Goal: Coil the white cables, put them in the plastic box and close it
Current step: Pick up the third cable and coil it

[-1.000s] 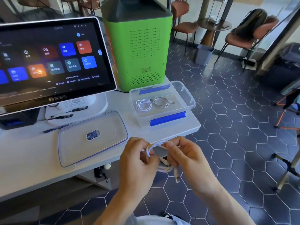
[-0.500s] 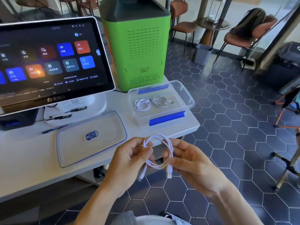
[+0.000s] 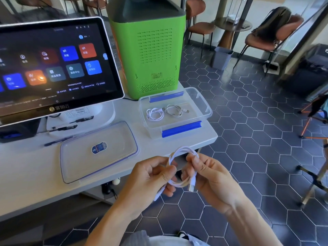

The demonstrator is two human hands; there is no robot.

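A coiled white cable [image 3: 183,151] hangs in the air just off the table's front edge, held between both hands. My left hand [image 3: 152,176] pinches the loop's left side, and one plug end hangs below its fingers. My right hand [image 3: 211,176] grips the right side, with the USB plug pointing down by its thumb. The clear plastic box [image 3: 205,107] with blue latches stands open at the table's right corner and holds two coiled white cables [image 3: 165,111]. Its clear lid [image 3: 113,160] lies flat on the table to the left of the box.
A large touchscreen terminal [image 3: 53,64] stands at the back left, with pens [image 3: 62,128] at its base. A green machine [image 3: 149,50] rises behind the box. The white table [image 3: 26,178] ends just before my hands; chairs and a bin stand on the tiled floor beyond.
The cable went from a bunched tangle between my hands to a round open loop. Both hands have lifted it slightly and spread apart, and the plug ends now hang below.
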